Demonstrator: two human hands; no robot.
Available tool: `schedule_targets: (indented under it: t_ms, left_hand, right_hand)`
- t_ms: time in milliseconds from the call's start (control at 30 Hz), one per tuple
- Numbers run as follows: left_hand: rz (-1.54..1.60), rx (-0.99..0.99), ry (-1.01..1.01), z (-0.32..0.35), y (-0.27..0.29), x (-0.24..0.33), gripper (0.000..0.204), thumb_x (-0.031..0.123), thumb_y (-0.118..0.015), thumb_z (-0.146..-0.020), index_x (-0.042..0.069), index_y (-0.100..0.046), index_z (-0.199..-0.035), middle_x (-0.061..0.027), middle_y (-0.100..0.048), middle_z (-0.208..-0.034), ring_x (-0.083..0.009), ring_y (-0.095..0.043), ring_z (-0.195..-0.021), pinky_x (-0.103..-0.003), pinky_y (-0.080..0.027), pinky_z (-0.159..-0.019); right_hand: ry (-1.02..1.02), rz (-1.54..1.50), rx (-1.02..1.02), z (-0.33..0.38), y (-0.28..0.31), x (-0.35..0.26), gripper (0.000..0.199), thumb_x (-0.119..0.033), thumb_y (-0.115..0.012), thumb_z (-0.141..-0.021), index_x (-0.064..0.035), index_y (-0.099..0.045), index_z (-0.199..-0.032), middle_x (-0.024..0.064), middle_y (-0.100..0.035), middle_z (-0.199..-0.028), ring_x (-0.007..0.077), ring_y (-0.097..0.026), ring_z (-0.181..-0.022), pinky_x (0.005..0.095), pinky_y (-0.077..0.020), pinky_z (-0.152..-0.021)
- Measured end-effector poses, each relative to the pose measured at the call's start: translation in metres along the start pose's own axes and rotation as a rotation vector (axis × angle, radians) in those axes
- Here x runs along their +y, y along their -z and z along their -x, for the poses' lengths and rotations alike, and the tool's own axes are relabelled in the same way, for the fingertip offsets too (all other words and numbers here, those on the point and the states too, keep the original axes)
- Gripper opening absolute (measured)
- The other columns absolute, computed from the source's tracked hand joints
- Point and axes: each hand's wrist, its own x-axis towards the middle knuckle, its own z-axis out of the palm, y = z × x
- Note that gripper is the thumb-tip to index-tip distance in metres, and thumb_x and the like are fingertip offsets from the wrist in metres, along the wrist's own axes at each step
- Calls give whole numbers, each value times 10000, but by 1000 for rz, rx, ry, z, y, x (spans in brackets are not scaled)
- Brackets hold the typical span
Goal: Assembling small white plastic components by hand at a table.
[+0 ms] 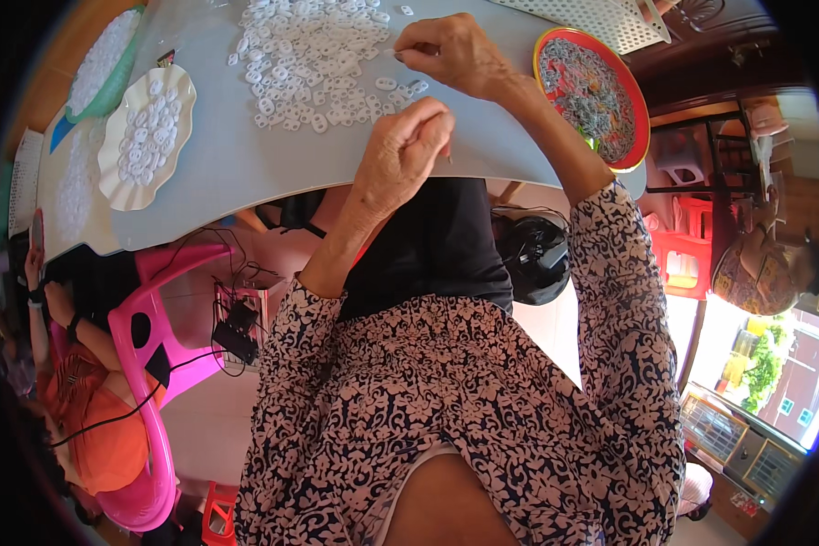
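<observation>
Right hand (450,56): fingers pinching a white ring at the edge of the ring pile (314,55) on the tabletop (246,155). Left hand (408,146): fingers curled together, just short of it; contents unclear. Big pile left; some rings on the plate (146,136) far left.
</observation>
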Motion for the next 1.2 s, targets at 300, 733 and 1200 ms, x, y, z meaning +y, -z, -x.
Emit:
schedule_targets:
  t_ms: [300, 733, 1200]
  left_hand:
    - [555, 97, 352, -15, 18, 2, 308, 247, -472, -919, -5, -553, -761, -82, -535, -622, -206, -580, -722, -298, -460, -700]
    - [502, 104, 310, -13, 8, -4, 174, 164, -556, -893, 6, -622, -861, -42, -570, -685, -145, -560, -690, -260, -441, -674]
    - [-52, 45, 201, -4, 8, -4, 162, 140, -557, -860, 2, -599, -788, -17, -546, -623, -68, -496, -635, -221, -402, -626]
  right_hand:
    - [-328, -401, 103, 43, 28, -36, 116, -91, -603, -808, -33, -650, -897, 82, -655, -741, 195, -628, -640, 291, -498, -617]
    - [-416, -564, 296, 74, 10, -45, 126, -78, -613, -826, -13, -653, -926, 67, -641, -738, 116, -592, -617, 260, -486, -593]
    - [-543, -393, 301, 72, 20, -30, 128, -113, -627, -798, -12, -662, -869, 57, -653, -691, 105, -602, -614, 261, -484, -586]
